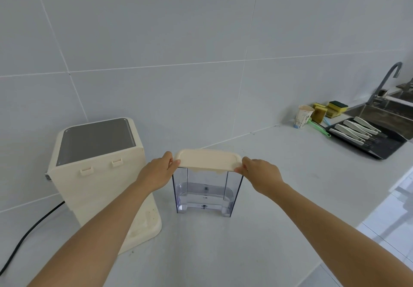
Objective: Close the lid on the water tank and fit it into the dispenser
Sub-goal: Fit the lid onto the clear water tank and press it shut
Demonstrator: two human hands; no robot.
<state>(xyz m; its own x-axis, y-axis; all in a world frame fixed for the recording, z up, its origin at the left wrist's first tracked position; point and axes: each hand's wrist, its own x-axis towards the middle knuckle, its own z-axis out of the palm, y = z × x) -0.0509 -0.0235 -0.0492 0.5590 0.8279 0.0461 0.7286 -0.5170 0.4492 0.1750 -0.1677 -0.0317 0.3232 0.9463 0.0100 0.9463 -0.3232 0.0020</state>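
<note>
A clear plastic water tank (pixel 206 194) stands upright on the white counter in the middle of the view. A cream lid (pixel 207 159) sits across its top, slightly tilted, with its near edge a little raised. My left hand (pixel 159 171) grips the lid's left end and my right hand (pixel 259 173) grips its right end. The cream water dispenser (pixel 98 175) stands to the left of the tank, its back with two small clips facing me and its grey top panel visible.
A black power cable (pixel 29 230) runs from the dispenser to the left. At the far right are a paper cup (pixel 302 116), sponges (pixel 328 110), a black tray (pixel 377 150) of utensils, a sink and tap (pixel 386 81). The counter edge (pixel 380 199) falls away on the right.
</note>
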